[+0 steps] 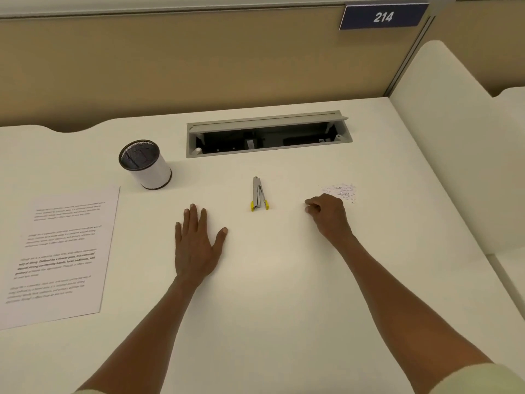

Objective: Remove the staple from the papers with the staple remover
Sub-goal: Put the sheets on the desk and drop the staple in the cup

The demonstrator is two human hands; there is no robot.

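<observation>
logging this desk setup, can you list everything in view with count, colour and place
papers: one stack, white with black print, left side of desk
cup: one, white with dark mesh rim, behind the papers
staple remover: one, silver with yellow tips, desk centre, between the hands
staples: small scattered pile, dark, just beyond the right hand
cable tray: one, grey, lid open, back of desk
sign: one, blue, reads 214, on the partition
desk: one, white
left hand: flat on desk, fingers spread
right hand: on desk, fingers curled; whether they hold anything cannot be told
</observation>
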